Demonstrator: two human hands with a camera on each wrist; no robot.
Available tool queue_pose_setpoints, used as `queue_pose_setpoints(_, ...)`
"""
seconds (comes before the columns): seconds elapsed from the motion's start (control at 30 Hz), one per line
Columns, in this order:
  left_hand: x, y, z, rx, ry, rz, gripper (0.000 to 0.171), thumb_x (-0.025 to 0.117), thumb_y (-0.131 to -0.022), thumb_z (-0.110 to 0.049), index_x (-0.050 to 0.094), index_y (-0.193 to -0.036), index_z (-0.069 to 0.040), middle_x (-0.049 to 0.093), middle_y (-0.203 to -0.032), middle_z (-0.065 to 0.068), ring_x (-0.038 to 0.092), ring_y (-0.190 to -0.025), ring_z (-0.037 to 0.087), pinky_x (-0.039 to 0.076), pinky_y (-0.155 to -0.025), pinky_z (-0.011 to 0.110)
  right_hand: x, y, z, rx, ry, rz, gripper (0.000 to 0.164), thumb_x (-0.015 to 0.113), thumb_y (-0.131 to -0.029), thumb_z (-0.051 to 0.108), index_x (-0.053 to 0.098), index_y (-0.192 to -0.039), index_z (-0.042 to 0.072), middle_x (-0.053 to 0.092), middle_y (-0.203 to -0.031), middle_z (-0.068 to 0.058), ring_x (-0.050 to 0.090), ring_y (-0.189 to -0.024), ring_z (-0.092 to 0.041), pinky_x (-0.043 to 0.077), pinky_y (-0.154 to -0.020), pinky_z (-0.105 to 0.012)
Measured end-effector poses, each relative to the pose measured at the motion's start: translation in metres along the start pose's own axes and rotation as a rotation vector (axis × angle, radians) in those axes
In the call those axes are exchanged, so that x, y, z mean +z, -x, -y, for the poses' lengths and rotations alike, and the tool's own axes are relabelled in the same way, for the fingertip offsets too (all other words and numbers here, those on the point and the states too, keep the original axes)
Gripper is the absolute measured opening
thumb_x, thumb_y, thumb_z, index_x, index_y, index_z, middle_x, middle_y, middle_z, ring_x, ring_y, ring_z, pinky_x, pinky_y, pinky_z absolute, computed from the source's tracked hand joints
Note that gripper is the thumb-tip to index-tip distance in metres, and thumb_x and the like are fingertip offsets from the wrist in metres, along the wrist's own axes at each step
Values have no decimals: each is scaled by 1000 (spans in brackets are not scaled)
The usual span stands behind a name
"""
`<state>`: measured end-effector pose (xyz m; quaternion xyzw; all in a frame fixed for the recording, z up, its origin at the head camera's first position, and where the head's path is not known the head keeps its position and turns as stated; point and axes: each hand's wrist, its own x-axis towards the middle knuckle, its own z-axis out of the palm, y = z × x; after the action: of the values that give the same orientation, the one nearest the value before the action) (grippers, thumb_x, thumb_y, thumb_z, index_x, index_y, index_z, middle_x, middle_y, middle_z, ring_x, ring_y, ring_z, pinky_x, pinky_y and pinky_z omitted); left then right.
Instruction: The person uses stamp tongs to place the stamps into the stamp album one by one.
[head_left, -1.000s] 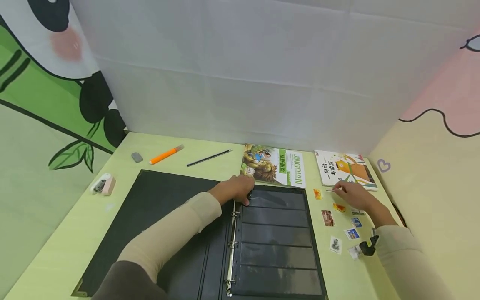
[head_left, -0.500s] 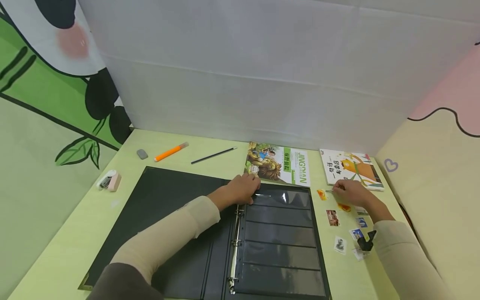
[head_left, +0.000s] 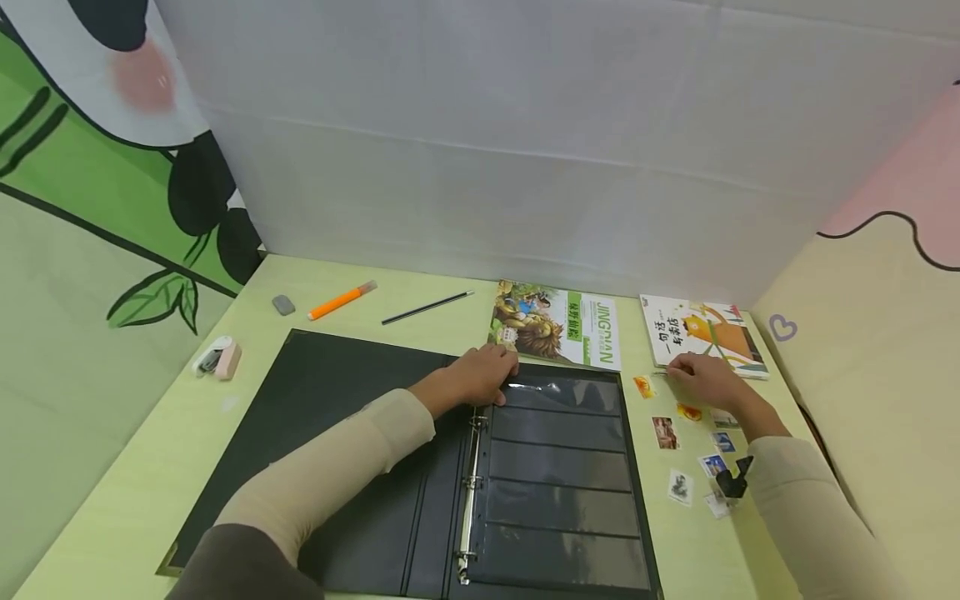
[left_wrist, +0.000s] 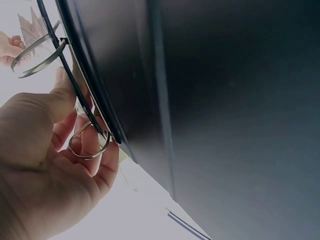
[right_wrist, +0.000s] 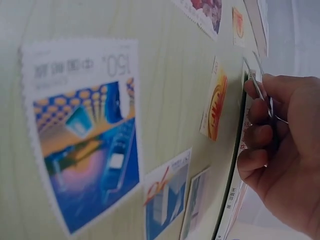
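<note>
An open black stamp album point(head_left: 352, 358) shows a page of clear pocket strips point(head_left: 558, 500) held by metal rings point(head_left: 473, 482). My left hand point(head_left: 483, 373) grips the album's top edge by the spine; in the left wrist view its thumb and fingers surround the black edge beside a ring point(left_wrist: 89, 156). My right hand point(head_left: 705, 382) pinches metal tweezers point(right_wrist: 271, 106) with parted tips. Those tips lie near an orange stamp point(head_left: 643, 387), apparently with nothing between them. Below, several loose stamps are scattered, including a brown one point(head_left: 665, 432) and a grey one point(head_left: 680, 487).
A lion-cover book point(head_left: 555, 325) lies behind the album. Another picture book point(head_left: 705, 335) sits just beyond my right hand. At the back left are a grey eraser point(head_left: 283, 305), an orange marker point(head_left: 341, 301), a dark pencil point(head_left: 427, 307) and a pink-and-white item with a cable point(head_left: 217, 360).
The head view has shifted slightly. My right hand has moved slightly away from me, toward the picture book, tweezers still held. My left hand stays on the album's top edge.
</note>
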<state>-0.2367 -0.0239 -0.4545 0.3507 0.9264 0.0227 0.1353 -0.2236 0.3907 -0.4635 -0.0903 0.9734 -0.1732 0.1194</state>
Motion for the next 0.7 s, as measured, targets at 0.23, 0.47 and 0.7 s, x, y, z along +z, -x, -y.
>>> queue_pose_setpoints(0.23,-1,3,0,3,2,-1,41,68,-87,-39,50,-119,-19,52,-124,3,50,-112,20,47,-87,39,0,-7,3,-33,-7,51,25,51,-99,30,65,-104,10,61,-87,-3,49,-78,-17,37,-70,-32)
queue_pose_setpoints(0.47,-2,1,-2,7,-1,7,41,68,-88,-38,50,-119,-19,52,-125,3,50,-113,20,46,-88,40,-6,-4,5,-73,-47,-6,21,53,-99,27,65,-96,10,57,-79,-1,45,-70,-13,35,-65,-30)
queue_pose_setpoints(0.7,-3,1,-1,11,-14,13,41,68,-87,-38,50,-119,-19,52,-127,3,50,-113,21,46,-88,39,-13,-7,29,-121,-130,-134,29,49,-100,29,66,-98,6,55,-73,-8,40,-59,-12,35,-58,-29)
